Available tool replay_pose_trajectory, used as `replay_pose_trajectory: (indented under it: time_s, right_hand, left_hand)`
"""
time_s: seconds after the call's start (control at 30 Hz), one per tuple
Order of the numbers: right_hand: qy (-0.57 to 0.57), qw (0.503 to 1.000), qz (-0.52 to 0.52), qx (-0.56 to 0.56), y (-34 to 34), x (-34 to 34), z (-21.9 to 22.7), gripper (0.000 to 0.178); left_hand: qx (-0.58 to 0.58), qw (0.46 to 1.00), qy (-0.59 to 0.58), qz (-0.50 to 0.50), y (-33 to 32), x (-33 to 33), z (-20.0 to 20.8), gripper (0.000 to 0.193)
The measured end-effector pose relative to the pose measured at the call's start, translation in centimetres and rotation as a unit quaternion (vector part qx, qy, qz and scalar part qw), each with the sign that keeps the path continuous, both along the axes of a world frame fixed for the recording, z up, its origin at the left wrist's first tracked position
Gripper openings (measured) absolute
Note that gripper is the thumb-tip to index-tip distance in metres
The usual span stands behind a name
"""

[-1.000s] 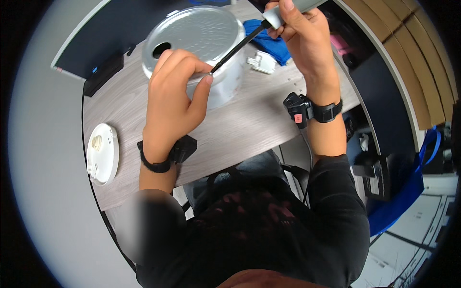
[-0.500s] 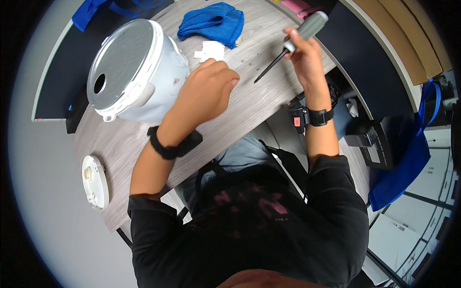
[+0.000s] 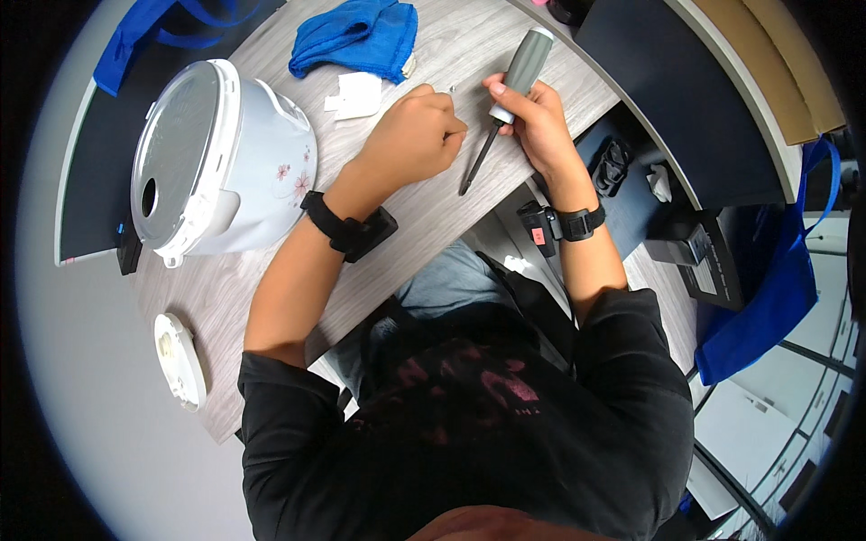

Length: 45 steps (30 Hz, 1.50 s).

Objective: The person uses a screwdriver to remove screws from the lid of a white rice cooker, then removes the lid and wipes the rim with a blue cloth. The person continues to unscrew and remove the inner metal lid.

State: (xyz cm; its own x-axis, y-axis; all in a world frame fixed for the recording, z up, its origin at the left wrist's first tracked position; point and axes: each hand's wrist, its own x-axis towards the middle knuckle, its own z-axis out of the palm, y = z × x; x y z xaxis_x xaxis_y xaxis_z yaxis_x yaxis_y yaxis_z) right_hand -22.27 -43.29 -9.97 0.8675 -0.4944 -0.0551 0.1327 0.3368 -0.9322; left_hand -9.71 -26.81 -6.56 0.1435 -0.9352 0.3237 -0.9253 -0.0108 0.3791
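Wood-grain desk (image 3: 424, 216), blue cloth (image 3: 356, 41), pot (image 3: 257, 171), held screwdriver (image 3: 524, 70)

A blue cloth (image 3: 356, 38) lies beyond the left hand (image 3: 413, 135); a crumpled tissue (image 3: 660, 184), blue tote bag (image 3: 762, 311) and cardboard box (image 3: 783, 72) are right of the right hand (image 3: 544, 126).

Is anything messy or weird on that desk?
A bit: the white cover lies alone by the left edge of the desk, apart from the white pot, and the blue cloth is crumpled. I see no spill.
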Motion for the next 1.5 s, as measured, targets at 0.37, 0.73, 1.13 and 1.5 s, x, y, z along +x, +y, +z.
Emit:
replay_pose_trajectory:
  time_s: [0.37, 0.73, 1.13, 1.5]
  right_hand:
    - [-0.015, 1.0, -0.002, -0.019, 0.0, -0.2, -0.2, 0.029]
    - [-0.036, 0.999, -0.004, -0.013, 0.0, -0.2, -0.3, 0.028]
    - [-0.021, 0.999, -0.005, -0.027, 0.1, -0.4, -0.1, 0.027]
    - [-0.058, 0.993, 0.016, -0.104, 0.8, 1.3, 0.5, 0.029]
  left_hand:
    - [-0.002, 1.0, 0.007, -0.012, -0.8, 0.9, -1.2, 0.014]
    - [0.017, 1.0, 0.008, 0.01, -1.2, 0.6, -1.2, 0.012]
    - [0.023, 0.999, 0.001, 0.031, -0.7, 0.5, -0.9, 0.015]
    - [-0.065, 0.996, 0.022, 0.06, 10.0, -1.6, 8.0, 0.021]
